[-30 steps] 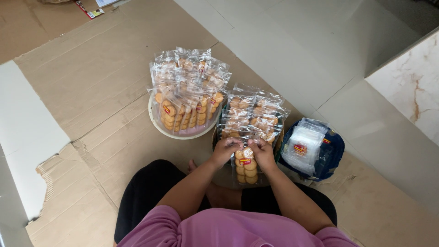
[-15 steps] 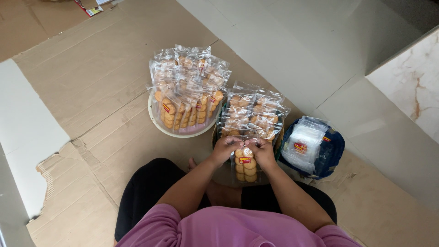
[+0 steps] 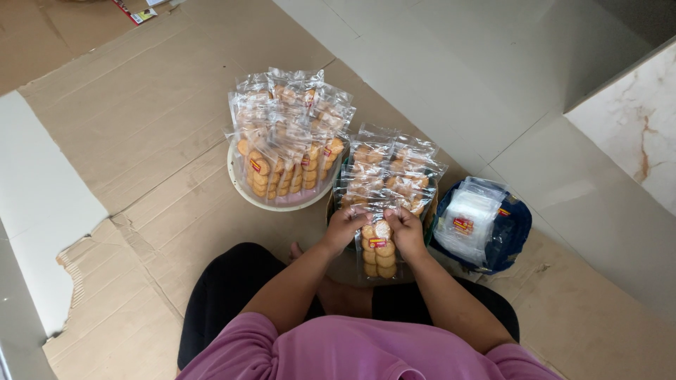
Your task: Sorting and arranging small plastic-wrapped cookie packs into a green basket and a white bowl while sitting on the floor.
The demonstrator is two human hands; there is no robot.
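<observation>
Thing in hand: a narrow clear plastic packet of round golden biscuits with a small red and yellow label (image 3: 379, 251), held upright just in front of the person's knees, its lower end near the cardboard sheets (image 3: 127, 148) spread on the tiled floor.
Left hand (image 3: 345, 226): its grip is pinched on the packet's upper left edge, thumb and fingers closed over the film.
Right hand (image 3: 407, 229): its grip is pinched on the upper right edge, just beside the left, so both hands meet at the packet's top.
Weight: light, I judge; a single column of biscuits in thin film.
Stiffness: the film is soft and crinkly, while the stacked biscuits give it a stiff, brittle core.
Fragility: the biscuits would likely crack if squeezed across the faces or bent mid-column.
Slip: the glossy film looks slick, so a pinch on bare film may slide.
Where to hold: the flat top margin above the biscuits, or the long sides with a gentle pinch.
Seal: whether the top is sealed is hidden by the fingers; I cannot tell.
Nearby: a heap of similar filled packets in a round white bowl (image 3: 282, 151), a second pile of filled packets (image 3: 391, 172) touching the held one, and a dark blue bag of empty clear packets (image 3: 486, 225) to the right.
</observation>
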